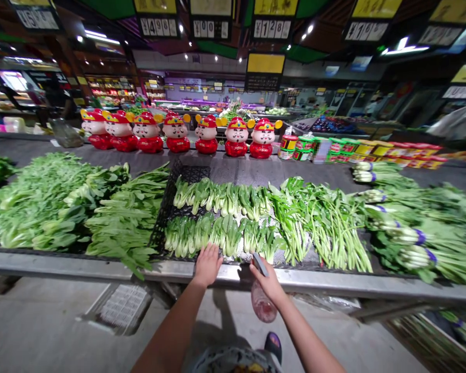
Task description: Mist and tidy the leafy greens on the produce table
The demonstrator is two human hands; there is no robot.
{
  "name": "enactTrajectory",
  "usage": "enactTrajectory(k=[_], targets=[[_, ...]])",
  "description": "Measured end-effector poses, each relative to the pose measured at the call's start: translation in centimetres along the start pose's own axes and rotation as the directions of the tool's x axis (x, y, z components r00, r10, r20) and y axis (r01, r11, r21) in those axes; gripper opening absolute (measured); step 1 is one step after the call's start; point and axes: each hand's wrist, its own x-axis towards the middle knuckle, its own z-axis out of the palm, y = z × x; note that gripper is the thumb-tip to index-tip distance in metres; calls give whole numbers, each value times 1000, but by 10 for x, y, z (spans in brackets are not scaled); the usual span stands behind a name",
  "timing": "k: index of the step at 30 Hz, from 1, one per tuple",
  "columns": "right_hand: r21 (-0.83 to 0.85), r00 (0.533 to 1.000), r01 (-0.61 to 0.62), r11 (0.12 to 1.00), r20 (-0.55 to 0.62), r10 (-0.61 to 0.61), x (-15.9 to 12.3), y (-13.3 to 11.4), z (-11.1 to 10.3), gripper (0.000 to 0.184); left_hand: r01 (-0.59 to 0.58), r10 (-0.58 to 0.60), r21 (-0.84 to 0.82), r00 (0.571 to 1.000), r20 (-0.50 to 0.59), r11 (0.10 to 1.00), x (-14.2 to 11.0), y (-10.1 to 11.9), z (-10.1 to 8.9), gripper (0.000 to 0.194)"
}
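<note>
My left hand (pixel 208 264) lies with its fingers stretched out at the front edge of a row of green bok choy (pixel 225 233), its fingertips at the stem ends. In my right hand (pixel 267 280) is a spray bottle (pixel 264 305), gripped round the neck with its grey head pointing up toward the vegetables. The clear, pinkish body hangs in front of the metal shelf edge (pixel 303 280). A second row of bok choy (pixel 225 196) lies behind the first. Both rows rest on a black perforated tray (pixel 243 176). Long-stemmed leafy greens (pixel 322 223) spread just right of the bok choy.
Leafy greens (pixel 128 223) fill the display on the left, and bunches tied with purple bands (pixel 419 237) on the right. Red figurines (pixel 176 134) and stacked tins (pixel 305 147) line the back ledge. Price signs (pixel 272 28) hang overhead. A white crate (pixel 122 308) stands on the floor.
</note>
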Motion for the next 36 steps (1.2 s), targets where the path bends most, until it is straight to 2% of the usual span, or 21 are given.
enactTrajectory(k=[5,10,16,25,32,36], targets=[[10,1000,4,1000,-29,-4,-4,-1,-1,42,2,-2,26,1000,-1,1000,-2,1,-1,55],[65,995,22,998,-95,-16,8,-28,-5,49,-5,6,32,1000,-21,999,-3,1,-2,53],[77,990,30,997,-139,-19,27,-55,-7,43,-24,24,38,1000,-13,999,-2,0,-3,51],[67,987,21,998,-158,-10,32,-59,-7,39,-26,28,27,997,-72,999,-3,-1,4,50],[36,982,46,998,-187,-39,36,-65,-19,42,-21,22,19,999,-44,1000,-2,-2,1,51],[19,977,53,998,-207,-48,41,-69,-30,42,-12,14,36,997,-72,999,1,4,-2,50]])
